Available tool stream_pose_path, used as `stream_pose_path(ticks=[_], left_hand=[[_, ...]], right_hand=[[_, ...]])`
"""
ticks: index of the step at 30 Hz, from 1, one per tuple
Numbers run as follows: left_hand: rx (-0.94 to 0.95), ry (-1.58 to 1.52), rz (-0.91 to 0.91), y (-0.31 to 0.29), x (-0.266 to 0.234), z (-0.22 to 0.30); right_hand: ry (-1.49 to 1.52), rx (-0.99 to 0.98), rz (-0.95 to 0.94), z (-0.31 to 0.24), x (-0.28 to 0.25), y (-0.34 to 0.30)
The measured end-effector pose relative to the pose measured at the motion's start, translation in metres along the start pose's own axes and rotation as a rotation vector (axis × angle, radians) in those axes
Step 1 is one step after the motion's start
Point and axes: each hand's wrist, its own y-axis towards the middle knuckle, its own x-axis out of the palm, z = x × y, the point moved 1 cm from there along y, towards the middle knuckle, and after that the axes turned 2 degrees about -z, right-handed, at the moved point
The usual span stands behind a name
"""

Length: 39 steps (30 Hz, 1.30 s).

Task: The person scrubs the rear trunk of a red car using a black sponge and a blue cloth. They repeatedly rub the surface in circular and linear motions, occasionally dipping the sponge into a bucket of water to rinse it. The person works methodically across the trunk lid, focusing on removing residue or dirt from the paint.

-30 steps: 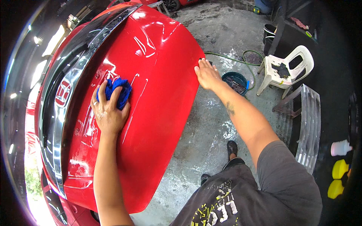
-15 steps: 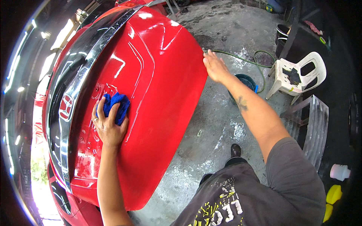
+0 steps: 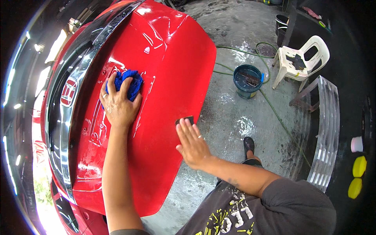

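Note:
A glossy red trunk lid (image 3: 168,90) of a car slants across the view, wet in places. On its surface, near the chrome-edged dark trim, my left hand (image 3: 119,107) is closed over a bunched blue cloth (image 3: 134,84). My right hand (image 3: 192,145) lies near the lid's right edge with its fingers straight and close together. Beneath those fingertips is a dark flat pad (image 3: 189,118), pressed against the red paint; its underside is hidden and its material is unclear.
On the wet grey floor to the right stands a dark bucket (image 3: 248,88) of water. A green hose (image 3: 274,107) winds past it. Beyond are a white plastic chair (image 3: 291,70) with a dark cloth (image 3: 296,62) on it, and a slatted metal bench (image 3: 327,129).
My right hand has come nearer and left from the lid's far right edge, and the dark pad now shows. The left hand with the blue cloth has shifted up and slightly right.

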Motion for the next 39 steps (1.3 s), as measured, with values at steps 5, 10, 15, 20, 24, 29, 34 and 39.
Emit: stream_pose_path(ticks=[5,10,15,20,24,29,34,39], left_hand=[[0.029,-0.003,0.030,0.004,0.000,0.004],[0.045,0.009,0.035,0.002,0.007,0.003],[0.030,0.000,0.047,-0.007,0.000,-0.006],[0.036,0.009,0.052,-0.003,-0.003,-0.002],[0.054,0.001,0.018,0.004,0.002,0.004],[-0.015,-0.023,-0.007,0.010,-0.001,0.002],[-0.002,-0.060,0.036,0.045,0.020,0.038],[-0.020,-0.045,-0.007,0.077,0.037,0.053]], right_hand=[[-0.257,0.243,0.199,0.111,-0.031,0.108],[-0.137,0.354,0.127,0.118,-0.039,0.102],[-0.189,0.108,-0.203,-0.053,0.009,-0.065],[-0.318,0.317,0.005,0.062,-0.036,0.055],[-0.133,0.388,0.052,0.079,-0.036,0.087],[-0.241,0.057,-0.128,-0.010,0.000,-0.006],[-0.124,0.296,0.125,0.123,-0.060,0.153],[0.050,0.303,0.167,0.128,-0.062,0.172]])
